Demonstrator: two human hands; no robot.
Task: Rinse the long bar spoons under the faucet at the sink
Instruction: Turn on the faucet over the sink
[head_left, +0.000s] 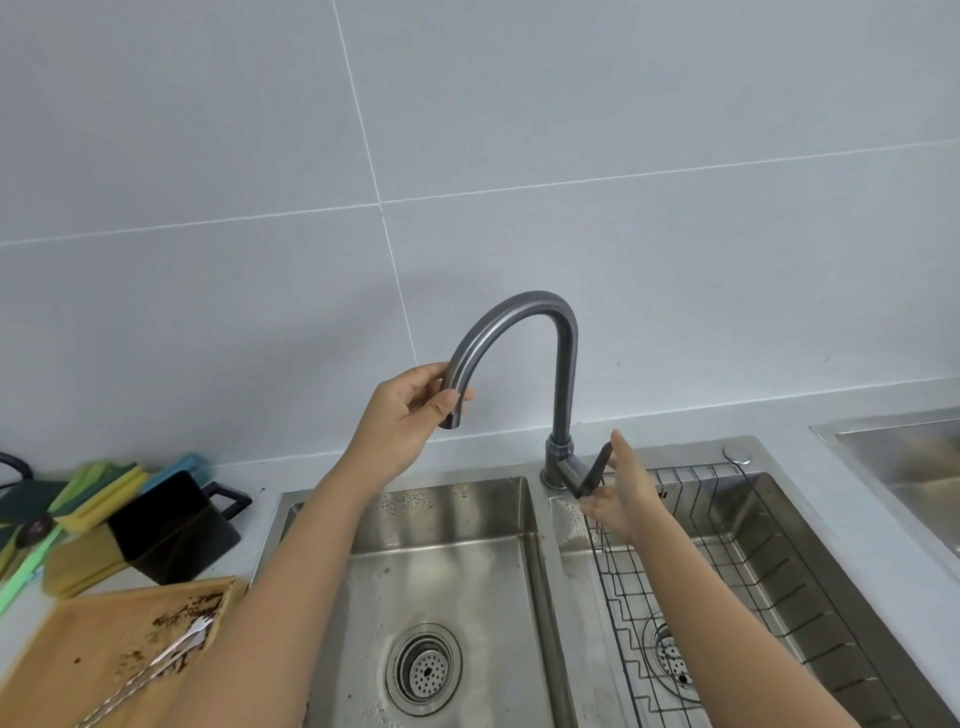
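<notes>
A grey gooseneck faucet (563, 374) stands behind the divider of a double steel sink (410, 525). My left hand (402, 415) grips the spout near its outlet, above the left basin. My right hand (621, 493) pinches the faucet's dark lever handle (592, 475) at the base. No water is running. Long twisted bar spoons (150, 670), one ending in a small fork, lie on a wooden tray (67, 649) at the lower left, apart from both hands.
A wire rack (727, 587) sits in the right basin. A black mug (171, 525) and several coloured sponges (98, 493) lie on the counter left of the sink. Brown crumbs dot the tray. Another steel basin (904, 457) shows at the far right.
</notes>
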